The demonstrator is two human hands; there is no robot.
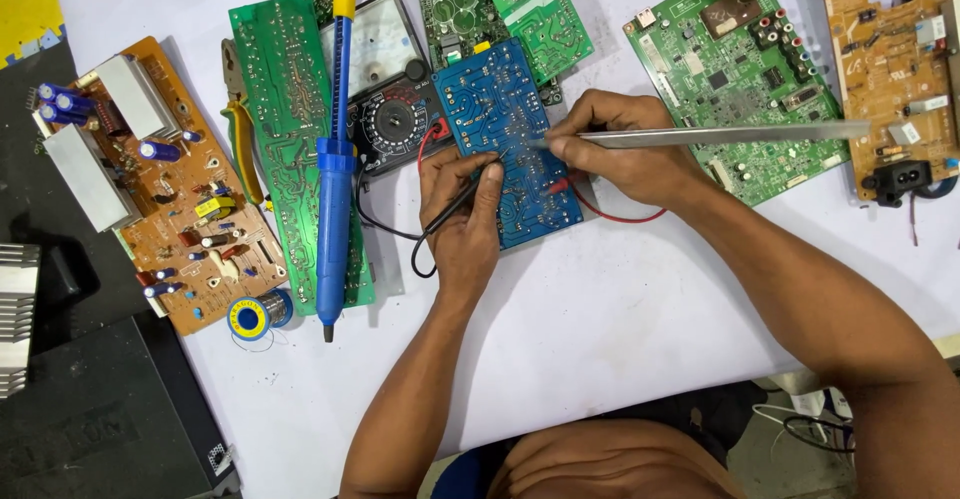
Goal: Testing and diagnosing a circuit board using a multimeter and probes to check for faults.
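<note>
- Resting flat on the white table (620, 339), the blue board (505, 139) lies solder side up between both hands, just right of the meter (395, 119).
- Left hand (465, 209) is curled closed around a black probe (462, 195), thumb and forefinger pinching it near the tip, which touches the board's lower middle.
- Right hand (625, 149) is closed in a pen grip on long metal tweezers (700, 136) whose tip meets the board; a red probe (557, 186) seems tucked under the same hand, though how it is held I cannot tell.
- Red and black leads run back from the hands to the meter.
- Judging by looks, the board is light, stiff and thin, with sharp solder points on top; it would slide easily on the smooth table unless pressed down.
- Best hold is probably by its bare edges, keeping fingers off the joints and avoiding any bending.
- Nearby lie a blue solder sucker (335, 159) across a long green board (290, 139), a solder reel (250, 316) and a brown board (170, 189) at left.
</note>
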